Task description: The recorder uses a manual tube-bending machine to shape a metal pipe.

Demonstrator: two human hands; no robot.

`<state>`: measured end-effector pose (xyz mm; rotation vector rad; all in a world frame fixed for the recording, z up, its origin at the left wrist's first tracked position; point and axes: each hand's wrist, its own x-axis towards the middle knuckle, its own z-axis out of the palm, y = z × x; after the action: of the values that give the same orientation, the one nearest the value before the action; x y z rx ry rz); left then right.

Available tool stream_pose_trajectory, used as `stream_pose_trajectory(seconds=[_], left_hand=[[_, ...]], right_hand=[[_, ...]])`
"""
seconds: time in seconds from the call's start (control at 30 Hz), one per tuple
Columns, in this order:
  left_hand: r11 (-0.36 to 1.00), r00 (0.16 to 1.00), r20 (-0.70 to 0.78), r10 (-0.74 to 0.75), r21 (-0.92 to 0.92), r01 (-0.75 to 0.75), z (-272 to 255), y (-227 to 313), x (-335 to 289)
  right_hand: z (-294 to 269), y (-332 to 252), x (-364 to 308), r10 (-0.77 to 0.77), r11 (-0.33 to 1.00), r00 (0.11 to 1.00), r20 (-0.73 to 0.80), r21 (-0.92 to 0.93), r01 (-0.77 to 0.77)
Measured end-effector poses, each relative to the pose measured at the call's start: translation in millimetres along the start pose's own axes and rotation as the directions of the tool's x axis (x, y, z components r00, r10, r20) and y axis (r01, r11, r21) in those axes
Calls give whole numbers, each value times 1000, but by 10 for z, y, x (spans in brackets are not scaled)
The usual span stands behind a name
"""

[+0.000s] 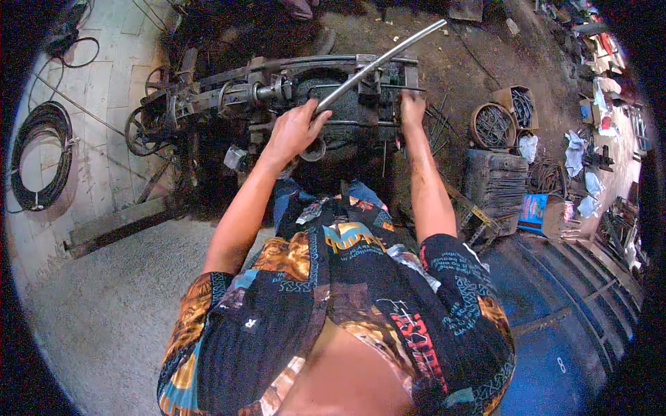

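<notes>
My left hand (293,133) is wrapped around the near end of a long, bright metal pipe (388,57). The pipe slants up to the right across a dark, greasy lathe-like machine (263,66), its far end sticking out past the machine's back edge. At the machine's right end, my right hand (412,109) is closed at a thin dark rod (393,87) that runs crosswise under the pipe. Its fingertips are partly hidden. A block-shaped metal fixture (368,76) stands under the pipe's middle.
Handwheels (135,132) project at the machine's left end. A coil of black cable (45,156) lies far left. To the right are a round basket of metal pieces (493,125), a cardboard box (522,104), a stack of dark rods (494,184) and a blue ribbed metal surface (548,333).
</notes>
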<state>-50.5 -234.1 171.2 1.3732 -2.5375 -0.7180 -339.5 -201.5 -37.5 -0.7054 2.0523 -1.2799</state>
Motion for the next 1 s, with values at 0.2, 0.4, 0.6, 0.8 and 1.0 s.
stream_pose_trajectory(seconds=[0.2,0.4,0.6,0.8,1.0], left_hand=[[988,970,-236,-62,-149,27,-180,-268,-415],[812,820,-219,-528,-412,413,-178,-758,-1178],[727,734,-191,-652,-432,534,13,-1223,-1771],[660,671,-138,-728,-404,633,142,-1321,-1953],[633,667,-97,-739,-438,638,240,-1413,-1967]], right_hand=[[652,576,169,375,850,914,152,338,-405],[856,822,371,-224,782,950,218,-541,309],[562,496,332,375,697,920,-119,690,-195],[-373,123,432,338,741,883,-326,670,-36],[-1498,-286,555,-313,925,838,-447,58,376]])
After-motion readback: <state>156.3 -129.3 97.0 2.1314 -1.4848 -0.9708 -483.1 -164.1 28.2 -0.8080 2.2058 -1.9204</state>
